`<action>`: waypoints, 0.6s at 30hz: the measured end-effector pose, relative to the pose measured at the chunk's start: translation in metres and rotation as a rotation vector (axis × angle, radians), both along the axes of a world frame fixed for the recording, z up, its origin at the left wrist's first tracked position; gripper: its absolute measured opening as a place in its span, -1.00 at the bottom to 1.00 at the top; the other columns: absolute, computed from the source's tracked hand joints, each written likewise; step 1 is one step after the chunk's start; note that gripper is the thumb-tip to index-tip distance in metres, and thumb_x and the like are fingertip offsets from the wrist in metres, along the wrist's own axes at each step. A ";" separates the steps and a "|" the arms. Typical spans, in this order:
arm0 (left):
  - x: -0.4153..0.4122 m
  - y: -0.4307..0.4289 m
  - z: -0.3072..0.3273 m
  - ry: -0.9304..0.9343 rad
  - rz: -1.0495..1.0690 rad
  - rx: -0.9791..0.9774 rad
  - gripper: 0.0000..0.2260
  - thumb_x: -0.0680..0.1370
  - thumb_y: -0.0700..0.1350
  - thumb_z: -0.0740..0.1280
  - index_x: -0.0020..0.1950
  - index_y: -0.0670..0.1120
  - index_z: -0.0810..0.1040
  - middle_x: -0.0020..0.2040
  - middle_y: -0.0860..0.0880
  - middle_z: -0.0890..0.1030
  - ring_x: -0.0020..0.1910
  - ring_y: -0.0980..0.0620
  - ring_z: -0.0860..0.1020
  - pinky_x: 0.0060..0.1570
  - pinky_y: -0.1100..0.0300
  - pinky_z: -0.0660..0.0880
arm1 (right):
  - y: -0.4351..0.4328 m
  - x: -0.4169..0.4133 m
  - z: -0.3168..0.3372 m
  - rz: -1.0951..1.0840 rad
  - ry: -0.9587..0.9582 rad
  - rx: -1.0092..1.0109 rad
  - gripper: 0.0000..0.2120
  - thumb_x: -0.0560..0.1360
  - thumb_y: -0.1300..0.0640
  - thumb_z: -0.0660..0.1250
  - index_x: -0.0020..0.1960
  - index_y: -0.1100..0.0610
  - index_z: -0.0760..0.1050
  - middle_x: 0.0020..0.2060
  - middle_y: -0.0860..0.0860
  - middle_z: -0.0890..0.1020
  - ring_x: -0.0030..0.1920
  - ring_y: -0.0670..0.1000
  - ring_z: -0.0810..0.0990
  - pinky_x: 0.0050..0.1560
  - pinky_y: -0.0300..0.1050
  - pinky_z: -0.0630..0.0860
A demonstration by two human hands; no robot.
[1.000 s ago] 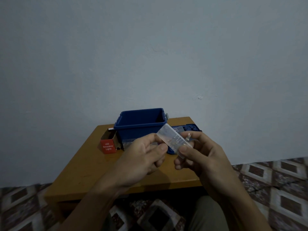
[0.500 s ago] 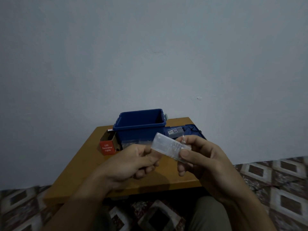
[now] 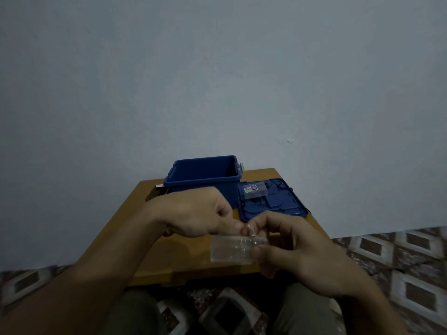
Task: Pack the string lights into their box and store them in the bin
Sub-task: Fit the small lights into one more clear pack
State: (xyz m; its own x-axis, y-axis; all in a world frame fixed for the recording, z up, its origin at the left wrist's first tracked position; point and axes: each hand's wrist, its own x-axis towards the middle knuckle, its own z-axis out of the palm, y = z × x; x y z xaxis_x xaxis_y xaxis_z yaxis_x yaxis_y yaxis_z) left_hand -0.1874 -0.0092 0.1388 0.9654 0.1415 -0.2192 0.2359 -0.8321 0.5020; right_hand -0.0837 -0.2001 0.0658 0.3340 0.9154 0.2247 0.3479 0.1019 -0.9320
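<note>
Over the table (image 3: 188, 259), fingers of the right hand (image 3: 297, 252) pinch a blurred clear case (image 3: 229, 250); left hand (image 3: 193, 213) grip unclear

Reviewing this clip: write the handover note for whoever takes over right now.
Left hand: pinches the top edge of the pack.
Right hand: grips the pack above the table.
Bin: open, on the table; lid lies flat to its right with a small clear case on it. Carton is mostly hidden behind the left hand.
Done: nothing visibly packed.
Left: pack into carton, carton into bin.
</note>
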 end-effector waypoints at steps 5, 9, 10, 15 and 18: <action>-0.003 -0.020 0.004 -0.242 0.138 0.107 -0.76 0.60 -0.09 0.31 -0.16 -0.16 0.69 -0.30 -0.12 0.63 -0.38 -0.11 0.49 -0.37 0.19 0.39 | 0.006 -0.005 -0.002 -0.214 -0.150 0.067 -0.90 0.56 0.19 0.39 -0.02 0.00 0.54 -0.23 0.02 0.62 -0.25 0.13 0.62 -0.18 0.12 0.59; -0.005 -0.029 -0.011 -0.409 0.251 -0.047 -0.77 0.62 -0.15 0.23 -0.05 -0.01 0.69 -0.44 0.02 0.58 -0.51 0.13 0.41 -0.44 0.30 0.36 | 0.010 -0.006 -0.006 -0.335 -0.235 0.128 -0.88 0.55 0.13 0.39 -0.03 -0.09 0.52 -0.26 0.01 0.61 -0.26 0.12 0.60 -0.19 0.20 0.57; -0.005 -0.029 -0.016 -0.438 0.279 -0.109 -0.77 0.63 -0.15 0.22 0.00 0.02 0.67 -0.44 0.04 0.58 -0.49 0.14 0.44 -0.37 0.24 0.41 | 0.011 -0.006 -0.007 -0.363 -0.258 0.141 -0.88 0.55 0.11 0.39 -0.03 -0.11 0.51 -0.27 -0.01 0.61 -0.26 0.10 0.60 -0.20 0.17 0.57; -0.012 -0.036 -0.038 -0.555 0.336 -0.449 -0.72 0.63 -0.21 0.28 0.32 0.03 0.42 -0.29 -0.07 0.68 -0.42 0.03 0.58 -0.42 0.31 0.43 | 0.018 -0.007 -0.012 -0.512 -0.345 0.243 -0.84 0.52 0.11 0.40 -0.01 -0.13 0.49 -0.26 -0.12 0.60 -0.28 -0.06 0.58 -0.32 -0.29 0.45; -0.013 -0.038 -0.047 -0.609 0.419 -0.581 -0.59 0.62 -0.18 0.33 0.41 0.01 0.29 -0.27 -0.10 0.69 -0.41 0.01 0.60 -0.41 0.24 0.42 | 0.021 -0.005 -0.016 -0.544 -0.343 0.282 -0.84 0.52 0.11 0.39 0.01 -0.12 0.49 -0.26 -0.11 0.60 -0.27 -0.07 0.58 -0.29 -0.29 0.44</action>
